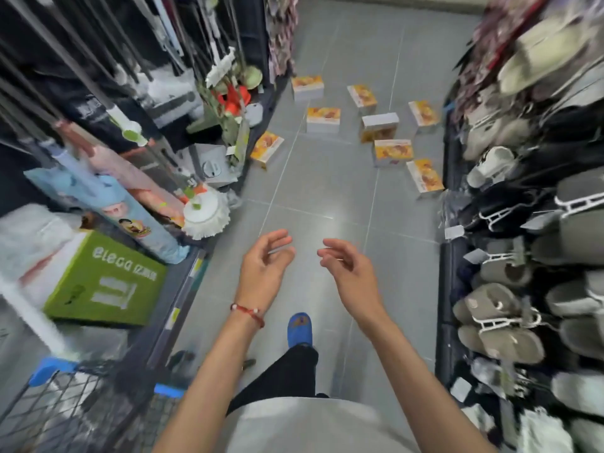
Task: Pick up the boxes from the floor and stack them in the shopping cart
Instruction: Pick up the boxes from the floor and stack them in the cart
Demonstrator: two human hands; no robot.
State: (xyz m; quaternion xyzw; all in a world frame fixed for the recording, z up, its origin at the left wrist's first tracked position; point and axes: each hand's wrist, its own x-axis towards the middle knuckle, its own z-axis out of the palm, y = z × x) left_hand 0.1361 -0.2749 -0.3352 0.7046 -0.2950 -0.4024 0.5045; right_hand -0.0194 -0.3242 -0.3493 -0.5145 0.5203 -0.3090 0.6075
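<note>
Orange-and-white printed cardboard boxes [323, 120] lay scattered on the grey tiled floor [310, 197] at 12 o'clock, well ahead of both hands. The blue-trimmed wire shopping cart [49, 407] stood at 7 o'clock.

The step in hand appeared to be the approach. It was best done by closing in, taking the leftmost box [266, 148] at 11 o'clock first, and gripping opposite sides.

The left hand [264, 266], with a red cord bracelet [248, 310] at the wrist, reached forward empty, its fingers loosely curled. The right hand [346, 266] mirrored it, relaxed and holding nothing.

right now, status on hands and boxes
Left hand and right hand open, empty. Eight boxes scattered on floor ahead, none touched. Shopping cart at lower left.
</note>
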